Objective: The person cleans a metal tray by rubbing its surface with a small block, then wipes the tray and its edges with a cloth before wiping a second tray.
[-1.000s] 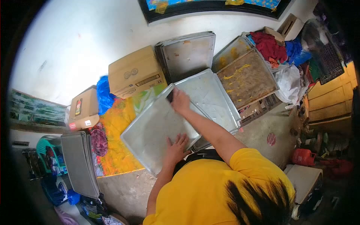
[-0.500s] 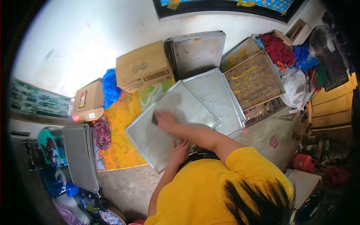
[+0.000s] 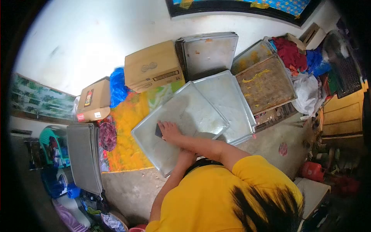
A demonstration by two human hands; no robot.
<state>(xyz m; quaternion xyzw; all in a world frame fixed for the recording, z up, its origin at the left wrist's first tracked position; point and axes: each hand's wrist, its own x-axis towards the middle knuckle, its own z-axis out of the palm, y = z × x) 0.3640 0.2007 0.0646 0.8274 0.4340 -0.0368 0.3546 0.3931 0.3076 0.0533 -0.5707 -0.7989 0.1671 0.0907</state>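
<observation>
A large metal tray (image 3: 181, 116) lies tilted across the surface before me, partly over other silvery trays (image 3: 216, 91). My right hand (image 3: 170, 132) presses a small dark flat pad (image 3: 158, 130) against the tray's left part, its fingers bent over the pad. Crossing beneath the right forearm, my left hand (image 3: 187, 155) is at the tray's lower edge. Its fingers are mostly hidden under that arm.
Cardboard boxes (image 3: 152, 65) (image 3: 92, 101) and a blue plastic bag (image 3: 117, 87) stand near the wall. Upright trays (image 3: 210, 54) lean behind, and a stained brown tray (image 3: 266, 83) lies to the right. Another tray stack (image 3: 82, 154) stands at the left.
The right hand has shifted slightly down the tray with the pad. The right forearm now covers most of the left hand's fingers, which showed before. The view has turned slightly.
</observation>
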